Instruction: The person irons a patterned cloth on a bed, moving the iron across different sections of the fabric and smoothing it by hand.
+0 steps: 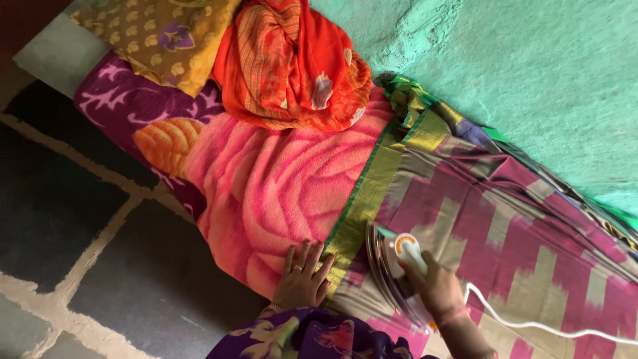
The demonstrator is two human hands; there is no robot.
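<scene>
My right hand (440,284) grips the handle of a white electric iron (393,260) with an orange dial, its metal soleplate resting on a magenta and beige patterned cloth (505,219) with a green and gold border (372,193). My left hand (302,274) lies flat, fingers spread, at the cloth's border where it meets a pink rose-patterned blanket (272,179). The hand wears a ring, and bangles show at the wrist.
A crumpled orange cloth (292,60) and a mustard patterned cloth (159,33) lie at the blanket's far end. The iron's white cord (531,324) trails right. A green wall (531,66) runs along the far side; dark stone floor tiles (73,219) lie to the left.
</scene>
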